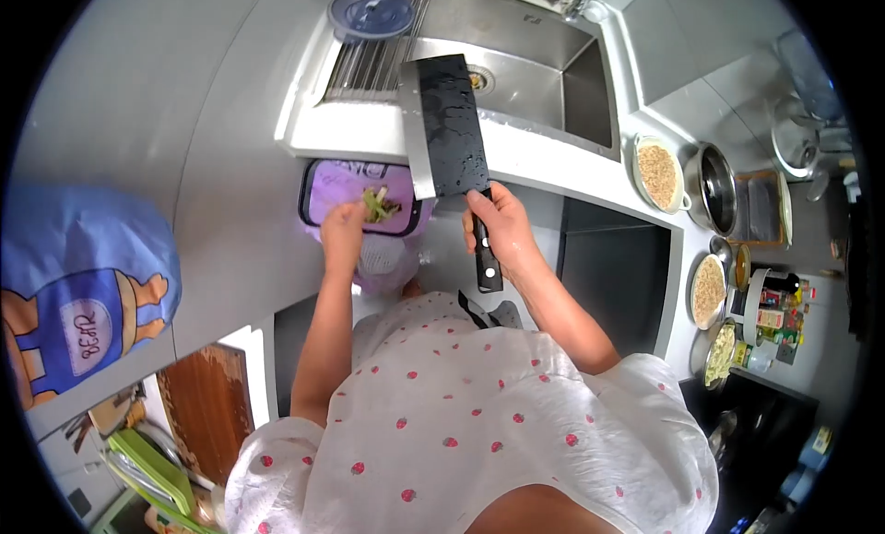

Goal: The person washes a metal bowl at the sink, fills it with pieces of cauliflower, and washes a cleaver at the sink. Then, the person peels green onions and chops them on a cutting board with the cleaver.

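In the head view, a wide black cleaver (449,124) with water drops on its blade points up toward the sink. My right hand (498,225) is wrapped round its black riveted handle. On the left, my left hand (344,222) is over a bin lined with a purple bag (327,185), beside some green vegetable scraps (378,205). Its fingers are pressed together, and whether they hold anything is hidden.
Beyond the counter edge lies a steel sink (516,36) with a drying rack (378,73) and a blue-lidded container (371,13). Bowls of grain (656,172), a steel pot (713,188) and a bowl of chopped greens (720,354) line the right counter.
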Available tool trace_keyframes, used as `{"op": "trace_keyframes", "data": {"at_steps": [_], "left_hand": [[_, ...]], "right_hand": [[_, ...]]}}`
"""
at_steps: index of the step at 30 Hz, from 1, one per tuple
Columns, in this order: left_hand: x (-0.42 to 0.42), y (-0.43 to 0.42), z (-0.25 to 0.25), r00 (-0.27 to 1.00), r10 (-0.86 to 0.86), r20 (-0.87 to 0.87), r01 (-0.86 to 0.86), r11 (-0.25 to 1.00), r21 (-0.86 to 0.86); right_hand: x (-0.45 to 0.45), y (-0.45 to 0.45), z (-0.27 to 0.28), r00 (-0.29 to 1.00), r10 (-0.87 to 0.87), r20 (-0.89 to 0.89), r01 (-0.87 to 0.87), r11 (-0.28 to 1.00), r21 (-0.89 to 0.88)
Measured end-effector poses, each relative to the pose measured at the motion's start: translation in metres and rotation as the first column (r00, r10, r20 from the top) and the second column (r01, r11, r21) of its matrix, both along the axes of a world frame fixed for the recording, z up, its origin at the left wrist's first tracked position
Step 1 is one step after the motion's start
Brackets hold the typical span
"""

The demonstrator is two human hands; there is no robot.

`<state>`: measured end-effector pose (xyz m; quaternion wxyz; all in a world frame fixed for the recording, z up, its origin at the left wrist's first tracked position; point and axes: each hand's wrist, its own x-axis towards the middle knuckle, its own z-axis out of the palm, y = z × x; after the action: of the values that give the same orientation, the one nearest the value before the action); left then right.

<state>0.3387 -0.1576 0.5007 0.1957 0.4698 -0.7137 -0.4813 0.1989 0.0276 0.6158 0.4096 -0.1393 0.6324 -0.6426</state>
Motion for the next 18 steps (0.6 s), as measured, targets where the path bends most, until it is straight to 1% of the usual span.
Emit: {"op": "trace_keyframes", "data": {"at_steps": [1,2,3,4,5,6,7,8,9,10,11,12,14,15,16,18], "left_hand": [[-0.005,0.005,0.001,0.995,-0.080,-0.059,0.087,0.986,0.140],[-0.013,0.008,0.003,0.981,-0.151,-0.121,0.179,0.945,0.274],[-0.023,0.014,0.012,0.979,-0.161,-0.125,0.190,0.945,0.266],[-0.034,0.022,0.028,0.929,-0.259,-0.265,0.333,0.897,0.290],[-0.046,0.031,0.045,0.851,-0.338,-0.401,0.470,0.832,0.294],[-0.060,0.040,0.065,0.849,-0.343,-0.403,0.473,0.833,0.288],[-0.075,0.048,0.086,0.840,-0.361,-0.405,0.495,0.815,0.301],[-0.090,0.053,0.098,0.831,-0.379,-0.408,0.517,0.797,0.312],[-0.106,0.052,0.099,0.827,-0.381,-0.413,0.519,0.800,0.300],[-0.123,0.050,0.099,0.821,-0.361,-0.441,0.540,0.741,0.399],[-0.139,0.048,0.100,0.815,-0.339,-0.469,0.559,0.670,0.488],[-0.156,0.045,0.103,0.808,-0.342,-0.480,0.566,0.675,0.472],[-0.189,0.039,0.108,0.759,-0.389,-0.521,0.630,0.640,0.440],[-0.209,0.034,0.094,0.766,-0.345,-0.543,0.620,0.620,0.481],[-0.225,0.030,0.090,0.766,-0.338,-0.547,0.616,0.629,0.474],[-0.254,0.024,0.084,0.770,-0.229,-0.596,0.599,0.582,0.550]], "right_hand": [[-0.004,-0.003,0.003,0.994,-0.075,0.083,0.080,0.995,-0.062],[-0.008,-0.005,0.005,0.975,-0.141,0.173,0.162,0.980,-0.117],[-0.017,-0.006,0.007,0.968,-0.157,0.197,0.182,0.977,-0.113],[-0.023,-0.010,0.007,0.967,-0.164,0.195,0.189,0.975,-0.120],[-0.028,-0.015,0.006,0.960,-0.219,0.175,0.247,0.956,-0.159],[-0.035,-0.020,0.005,0.950,-0.272,0.156,0.300,0.933,-0.200],[-0.045,-0.024,0.003,0.953,-0.283,0.106,0.299,0.933,-0.199],[-0.050,-0.028,0.007,0.954,-0.282,0.103,0.298,0.932,-0.208],[-0.058,-0.033,0.014,0.942,-0.283,0.181,0.316,0.929,-0.192],[-0.068,-0.037,0.020,0.925,-0.282,0.256,0.332,0.927,-0.176],[-0.084,-0.039,0.011,0.949,-0.243,0.202,0.280,0.944,-0.177],[-0.102,-0.044,-0.001,0.962,-0.229,0.147,0.255,0.949,-0.186],[-0.132,-0.055,-0.008,0.966,-0.191,0.176,0.226,0.953,-0.204],[-0.152,-0.059,-0.016,0.971,-0.146,0.188,0.179,0.969,-0.171],[-0.171,-0.063,-0.016,0.974,-0.134,0.182,0.166,0.970,-0.177],[-0.209,-0.072,-0.016,0.997,-0.051,0.055,0.050,0.999,0.012]]}}
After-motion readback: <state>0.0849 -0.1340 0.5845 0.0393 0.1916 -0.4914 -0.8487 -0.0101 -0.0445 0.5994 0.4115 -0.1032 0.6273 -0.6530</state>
